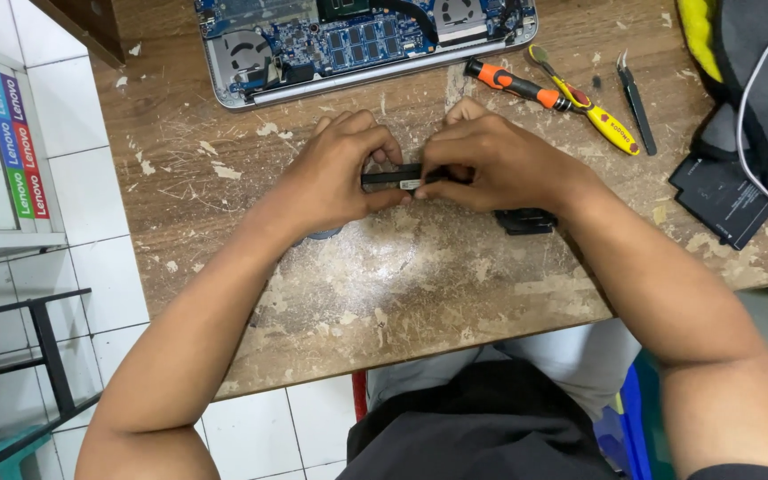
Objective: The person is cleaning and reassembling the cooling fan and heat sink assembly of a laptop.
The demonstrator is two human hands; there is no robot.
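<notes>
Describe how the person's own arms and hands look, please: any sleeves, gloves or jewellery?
Both arms are bare up to the frame's lower edge; no sleeve shows, except maybe a dark edge at the bottom right corner. The left hand and right hand wear no gloves. No watch, ring or bracelet is visible on either.

hands: 2 [340, 173] | screwdrivers: 2 [513, 84] | tweezers: 1 [637, 102] | opened laptop: 1 [357, 40] | black slim part: 1 [393, 178]
</notes>
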